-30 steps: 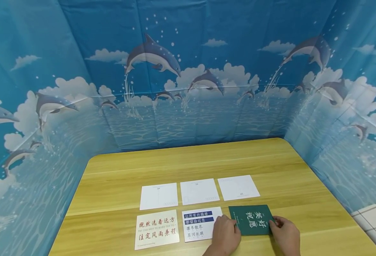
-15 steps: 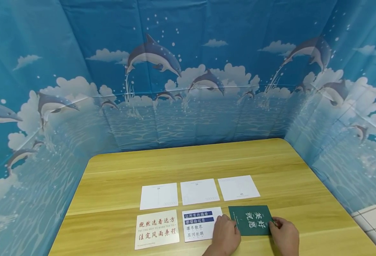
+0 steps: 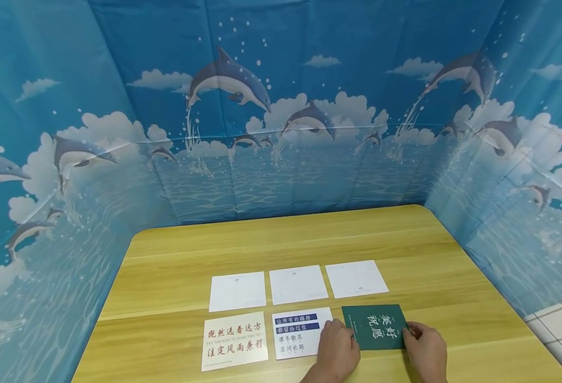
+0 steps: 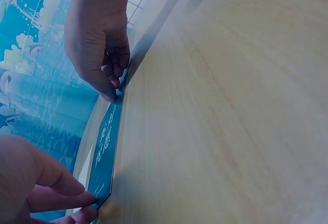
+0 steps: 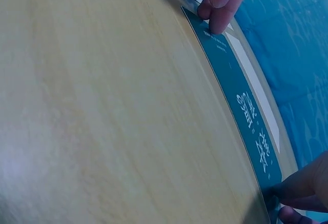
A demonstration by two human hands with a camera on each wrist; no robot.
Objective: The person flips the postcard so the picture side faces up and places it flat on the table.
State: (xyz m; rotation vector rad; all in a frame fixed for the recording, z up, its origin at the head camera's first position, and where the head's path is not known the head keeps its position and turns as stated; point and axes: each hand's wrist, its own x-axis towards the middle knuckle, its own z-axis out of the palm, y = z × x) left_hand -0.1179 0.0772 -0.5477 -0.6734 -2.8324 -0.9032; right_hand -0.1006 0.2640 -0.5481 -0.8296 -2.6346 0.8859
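A dark green postcard [image 3: 374, 327] with white Chinese characters lies flat on the table in the head view, its lettering turned sideways. The left hand [image 3: 334, 348] holds its left edge with the fingertips; this hand also covers the right part of a white postcard [image 3: 290, 343] with blue bands. At the opposite edge, the right hand [image 3: 426, 351] pinches the green card, thumb on top and the other fingers curled. Both wrist views show the card edge-on between the hands, with the left hand [image 4: 46, 188] near one corner and the right hand [image 4: 102, 44] beyond.
A cream postcard [image 3: 234, 341] with red characters lies at the left of the front row. Behind are three white card backs: left [image 3: 237, 292], middle [image 3: 298, 285] and right [image 3: 355, 280]. A dolphin-print curtain [image 3: 281, 175] surrounds the wooden table [image 3: 175, 255] on three sides.
The green card and both hands stay almost in place; the right hand has shifted very slightly left. The whole head view has tilted a little.
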